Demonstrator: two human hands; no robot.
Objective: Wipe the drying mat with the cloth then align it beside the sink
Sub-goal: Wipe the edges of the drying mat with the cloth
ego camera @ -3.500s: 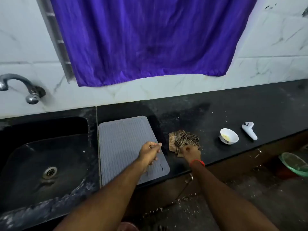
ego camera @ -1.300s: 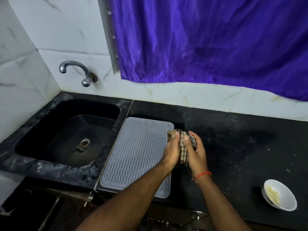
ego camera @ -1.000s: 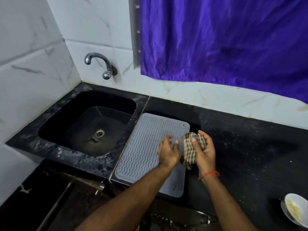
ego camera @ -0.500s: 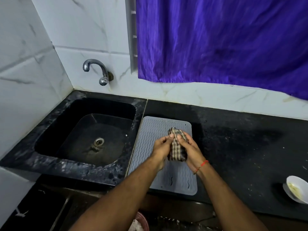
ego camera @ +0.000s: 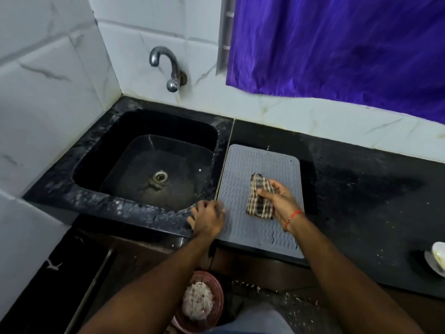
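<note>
Now the right hand (ego camera: 279,201) alone has the cloth (ego camera: 260,197): fingers curled over the folded checked rag, thumb across its top, pressing it flat on the middle of the mat (ego camera: 258,201). Half a sec ago both hands were bunched round the cloth above the mat; the left hand (ego camera: 207,218) has since let go and moved to the mat's left edge, w/ fingers bent down on the seam between mat and sink (ego camera: 147,165). It looks to be pinning that edge, but I can't tell whether it grips the rim or just presses on it.

Meaning: folding is done, wiping proper is about to start or just started. One hand anchors, the other scrubs. Most of the mat is likely unwiped yet. Alignment is nearly there already, as the mat's long side lies right along the sink border, near end at the counter (ego camera: 361,201) front.

Count: 1 mat, 1 cloth, 1 sink w/ 1 tap (ego camera: 168,68) above it, 1 white bowl (ego camera: 437,257) at the far right edge, well apart from the mat, 1 purple curtain (ego camera: 337,49) on the wall, 1 reddish bin (ego camera: 198,302) on the floor below.
</note>
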